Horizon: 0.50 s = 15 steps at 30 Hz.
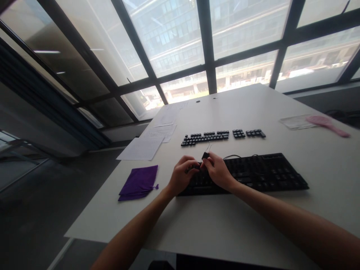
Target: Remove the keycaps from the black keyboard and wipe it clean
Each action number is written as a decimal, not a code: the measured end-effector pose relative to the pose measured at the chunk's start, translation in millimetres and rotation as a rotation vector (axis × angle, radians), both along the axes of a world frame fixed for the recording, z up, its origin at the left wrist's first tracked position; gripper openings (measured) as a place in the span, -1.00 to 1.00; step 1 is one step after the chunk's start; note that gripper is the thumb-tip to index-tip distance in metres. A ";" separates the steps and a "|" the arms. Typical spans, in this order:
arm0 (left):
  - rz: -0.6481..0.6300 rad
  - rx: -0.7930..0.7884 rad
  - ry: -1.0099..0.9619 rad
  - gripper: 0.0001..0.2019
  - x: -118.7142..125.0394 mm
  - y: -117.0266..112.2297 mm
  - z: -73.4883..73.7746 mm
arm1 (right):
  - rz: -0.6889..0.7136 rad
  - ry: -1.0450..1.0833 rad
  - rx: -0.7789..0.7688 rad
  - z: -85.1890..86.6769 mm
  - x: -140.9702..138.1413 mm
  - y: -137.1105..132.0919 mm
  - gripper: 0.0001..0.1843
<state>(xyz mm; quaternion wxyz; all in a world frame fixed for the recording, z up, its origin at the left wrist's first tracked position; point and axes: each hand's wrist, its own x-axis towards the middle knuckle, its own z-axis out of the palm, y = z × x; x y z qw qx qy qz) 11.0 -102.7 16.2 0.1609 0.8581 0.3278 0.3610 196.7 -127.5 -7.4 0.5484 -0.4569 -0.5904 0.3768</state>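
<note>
A black keyboard [261,174] lies near the front of the table, and both hands are over its left half. My right hand [218,170] is closed on a small keycap puller [206,155], a black piece with thin wire loops pointing up and away. Close beside it, my left hand [182,173] has its fingers curled together at the keyboard's left part. Whatever lies between the left fingertips is too small and dark to name. Behind the keyboard, loose black keycaps [206,138] are laid out in rows, with further groups to the right.
A purple drawstring pouch [138,182] lies left of the keyboard. Paper sheets [143,148] are spread along the table's left edge. At the right are a clear plastic bag [296,122] and a pink hairbrush [327,123]. Large windows [177,37] stand behind the white table [236,108].
</note>
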 end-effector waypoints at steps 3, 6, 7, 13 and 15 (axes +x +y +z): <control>0.064 -0.070 0.028 -0.89 1.8 27.1 7.0 | -0.007 0.035 -0.021 0.5 -0.4 1.8 -0.81; 0.127 -0.062 0.130 -0.89 4.5 67.5 2.2 | -0.003 0.034 -0.013 -0.2 -1.1 2.5 -0.82; 0.142 -0.057 0.161 -0.88 6.1 80.2 -1.6 | -0.005 0.034 -0.011 -0.4 -1.3 2.4 -0.82; 0.146 0.011 0.274 -0.94 21.0 119.6 -24.6 | -0.010 0.028 -0.033 0.9 -1.1 1.3 -0.83; 0.151 0.026 0.284 -0.95 24.7 123.6 -27.0 | -0.005 0.022 -0.039 1.2 -0.9 1.6 -0.82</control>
